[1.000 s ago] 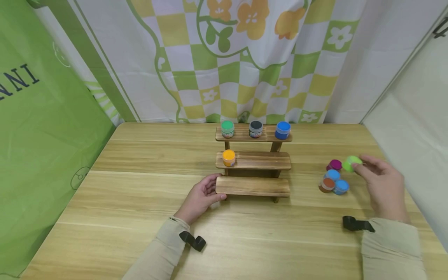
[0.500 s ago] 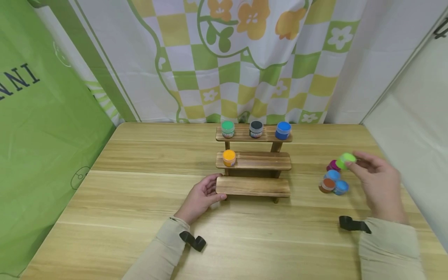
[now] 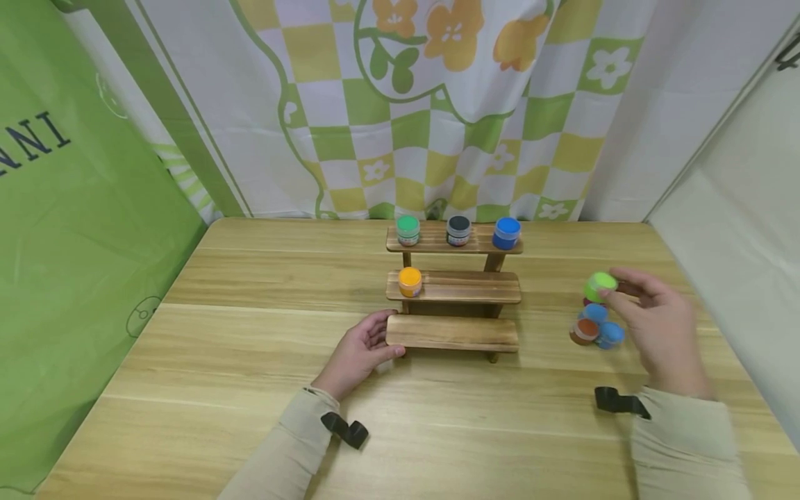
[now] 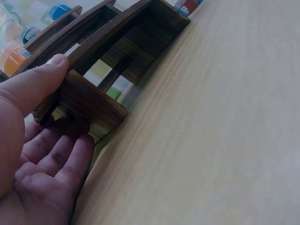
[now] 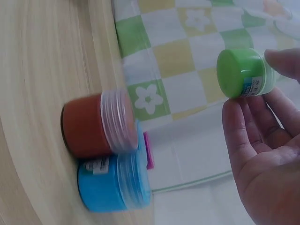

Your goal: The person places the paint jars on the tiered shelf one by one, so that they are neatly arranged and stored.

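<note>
My right hand (image 3: pixel 662 333) pinches a small lime-green paint pot (image 5: pixel 241 72) between thumb and fingers, lifted above the table beside the loose pots. In the head view it partly covers a magenta pot. Below it sit two light-blue pots (image 3: pixel 611 335) and a brown pot (image 5: pixel 89 124). My left hand (image 3: pixel 359 351) holds the left end of a three-step wooden stand (image 3: pixel 453 333), thumb at the lowest step's edge and fingers around its side support. On the top step stand a green pot (image 3: pixel 408 230), a black pot (image 3: pixel 459 230) and a blue pot (image 3: pixel 507 233). An orange pot (image 3: pixel 410 281) stands at the left of the middle step.
The wooden table (image 3: pixel 500 430) reaches back to a checked, flowered curtain (image 3: pixel 450 139). A green cloth (image 3: pixel 81 229) hangs along the left side, a white one (image 3: pixel 737 208) along the right. Black bands (image 3: pixel 619 401) are worn on both sleeves.
My right hand has carried the lime-green pot leftward, from beside the magenta pot to over it in the head view. The left hand has stayed on the stand.
</note>
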Tool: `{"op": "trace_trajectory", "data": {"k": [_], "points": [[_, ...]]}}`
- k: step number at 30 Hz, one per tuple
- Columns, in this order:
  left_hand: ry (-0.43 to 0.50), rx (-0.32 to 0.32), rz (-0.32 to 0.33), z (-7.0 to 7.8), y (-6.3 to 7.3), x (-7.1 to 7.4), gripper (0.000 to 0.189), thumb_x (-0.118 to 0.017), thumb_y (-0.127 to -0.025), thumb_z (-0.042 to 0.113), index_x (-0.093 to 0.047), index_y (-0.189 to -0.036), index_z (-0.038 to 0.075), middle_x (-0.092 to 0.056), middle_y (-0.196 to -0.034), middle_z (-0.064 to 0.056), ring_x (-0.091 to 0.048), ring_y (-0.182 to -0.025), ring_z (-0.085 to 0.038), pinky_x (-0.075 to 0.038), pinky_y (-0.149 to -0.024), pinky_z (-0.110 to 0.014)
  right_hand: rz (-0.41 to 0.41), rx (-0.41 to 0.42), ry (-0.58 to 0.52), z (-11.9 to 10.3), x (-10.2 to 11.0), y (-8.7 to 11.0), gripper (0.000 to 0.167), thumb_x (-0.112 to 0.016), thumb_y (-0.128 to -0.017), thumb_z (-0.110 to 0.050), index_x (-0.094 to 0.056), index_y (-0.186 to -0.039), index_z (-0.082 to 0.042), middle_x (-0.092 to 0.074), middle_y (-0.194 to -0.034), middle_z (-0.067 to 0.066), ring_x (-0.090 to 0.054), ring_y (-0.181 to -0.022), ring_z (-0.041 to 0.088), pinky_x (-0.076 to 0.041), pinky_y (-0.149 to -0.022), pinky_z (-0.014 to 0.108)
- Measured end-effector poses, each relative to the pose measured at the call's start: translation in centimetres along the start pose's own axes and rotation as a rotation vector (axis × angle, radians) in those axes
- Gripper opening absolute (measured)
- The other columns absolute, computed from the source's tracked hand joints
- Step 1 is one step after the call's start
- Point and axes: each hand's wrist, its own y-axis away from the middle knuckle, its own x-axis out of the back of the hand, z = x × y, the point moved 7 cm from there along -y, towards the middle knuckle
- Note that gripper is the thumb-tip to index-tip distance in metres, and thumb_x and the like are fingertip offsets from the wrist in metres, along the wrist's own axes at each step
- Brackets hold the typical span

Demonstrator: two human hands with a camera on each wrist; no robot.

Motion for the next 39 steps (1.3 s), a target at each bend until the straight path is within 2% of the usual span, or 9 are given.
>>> {"op": "trace_trajectory", "data": {"k": [5,11,16,19,25,31,35,39], "points": [[0.001,0.000,-0.001,0.0,0.0,0.0,0.069,-0.080,-0.086,0.012,-0.047,-0.147,0.008,-0.057,-0.141,-0.013,-0.057,-0.127,-0.028,-0.049,-0.106,-0.034,-0.038,0.010,-0.034,-0.3,-1.3,0.3,0.041,-0.078,-0.089,-0.010,-0.066,-0.127,-0.006,-0.069,-0.106,-0.013,-0.065,-0.095,-0.001,-0.053,-0.074,0.007],[0.005,0.002,0.002,0.0,0.1,0.1,0.069,-0.080,-0.086,0.012,-0.047,-0.147,0.008,-0.057,-0.142,-0.014,-0.057,-0.128,-0.028,-0.048,-0.106,-0.034,-0.051,0.032,0.172,-0.6,-2.6,0.6,0.044,-0.075,-0.092,-0.020,-0.063,-0.131,-0.006,-0.064,-0.111,-0.017,-0.061,-0.098,0.001,-0.053,-0.075,0.009],[0.004,0.001,0.000,0.0,0.1,0.1,0.070,-0.080,-0.086,0.013,-0.047,-0.147,0.008,-0.056,-0.142,-0.013,-0.057,-0.128,-0.028,-0.048,-0.107,-0.033,-0.061,0.060,0.212,-1.2,-3.6,0.9,0.045,-0.075,-0.093,-0.020,-0.062,-0.133,-0.005,-0.064,-0.108,-0.017,-0.062,-0.095,0.001,-0.053,-0.074,0.009],[0.006,0.001,-0.002,0.0,0.1,0.1,0.070,-0.080,-0.086,0.013,-0.047,-0.147,0.008,-0.056,-0.142,-0.013,-0.057,-0.128,-0.028,-0.048,-0.106,-0.034,-0.079,0.069,0.204,-1.5,-4.2,1.1,0.045,-0.076,-0.092,-0.019,-0.063,-0.133,-0.005,-0.064,-0.108,-0.015,-0.062,-0.093,0.001,-0.054,-0.070,0.010],[0.007,0.000,-0.004,0.0,0.1,0.0,0.069,-0.080,-0.086,0.013,-0.047,-0.147,0.008,-0.056,-0.142,-0.013,-0.056,-0.128,-0.028,-0.048,-0.107,-0.034,-0.139,0.037,0.158,-1.5,-5.6,1.5,0.044,-0.076,-0.092,-0.021,-0.063,-0.132,-0.008,-0.066,-0.108,-0.013,-0.064,-0.084,0.000,-0.055,-0.050,0.021],[0.009,0.007,-0.006,-0.1,0.0,0.0,0.069,-0.079,-0.086,0.013,-0.047,-0.147,0.008,-0.056,-0.142,-0.013,-0.056,-0.128,-0.029,-0.048,-0.107,-0.035,-0.145,0.061,0.197,-1.4,-6.4,1.7,0.046,-0.076,-0.092,-0.025,-0.062,-0.133,-0.008,-0.066,-0.107,-0.015,-0.066,-0.084,-0.001,-0.049,-0.046,0.021],[0.006,0.006,-0.007,-0.1,-0.1,0.0,0.070,-0.080,-0.086,0.013,-0.047,-0.147,0.009,-0.056,-0.143,-0.013,-0.056,-0.129,-0.028,-0.047,-0.107,-0.035,-0.151,0.119,0.191,-1.8,-6.9,1.9,0.045,-0.076,-0.092,-0.020,-0.062,-0.131,-0.003,-0.065,-0.111,-0.012,-0.067,-0.088,0.000,-0.055,-0.062,0.014],[0.004,0.002,-0.009,-0.2,-0.1,0.0,0.070,-0.080,-0.086,0.014,-0.047,-0.147,0.010,-0.056,-0.143,-0.012,-0.056,-0.129,-0.027,-0.047,-0.108,-0.034,-0.158,0.166,0.194,-2.2,-7.3,2.0,0.044,-0.075,-0.092,-0.017,-0.062,-0.130,0.001,-0.064,-0.116,-0.008,-0.067,-0.092,-0.001,-0.055,-0.080,0.012]]}}
